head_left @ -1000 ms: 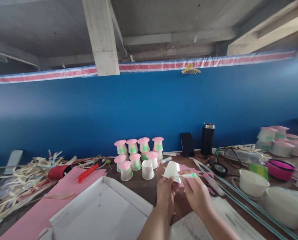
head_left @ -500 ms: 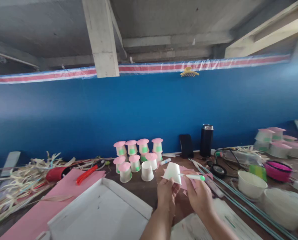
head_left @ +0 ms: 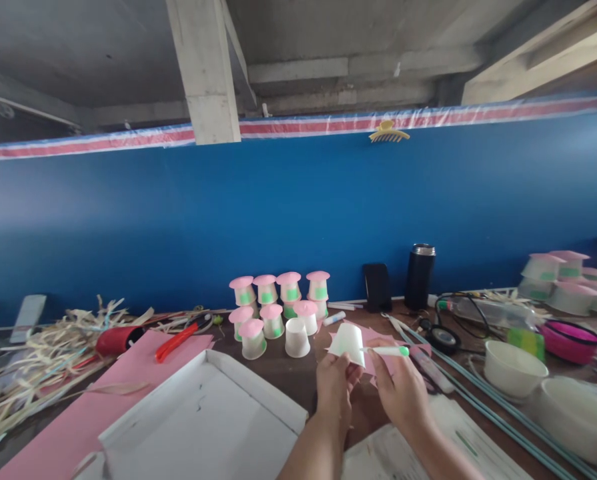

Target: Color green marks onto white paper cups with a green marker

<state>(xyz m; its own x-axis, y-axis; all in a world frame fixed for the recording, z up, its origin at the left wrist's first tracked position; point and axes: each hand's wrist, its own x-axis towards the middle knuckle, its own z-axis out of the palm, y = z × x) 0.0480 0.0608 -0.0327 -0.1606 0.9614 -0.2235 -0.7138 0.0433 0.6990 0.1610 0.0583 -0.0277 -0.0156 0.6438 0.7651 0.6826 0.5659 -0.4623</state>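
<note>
My left hand (head_left: 334,385) is closed round a small white paper cup (head_left: 347,343), held tilted above the table. My right hand (head_left: 401,389) grips a white marker with a green cap (head_left: 387,351), its tip lying against the cup's side. Pink paper pieces (head_left: 381,357) lie on the table just behind both hands. A plain white cup (head_left: 297,337) stands upside down a little to the left. Behind it is a cluster of several white cups with pink tops and green patches (head_left: 278,303).
A white tray (head_left: 205,417) and a pink sheet (head_left: 103,413) lie at the front left, with red cutters (head_left: 177,341) and straw strips (head_left: 38,363) beyond. White bowls (head_left: 514,367), a pink bowl (head_left: 570,339), a black flask (head_left: 419,276) and a phone (head_left: 377,287) stand on the right. A blue wall (head_left: 298,213) backs the table.
The marker swung from pointing at the cup's rim to lying across its side, green cap further right. Both hands sank slightly. The view shifted a little.
</note>
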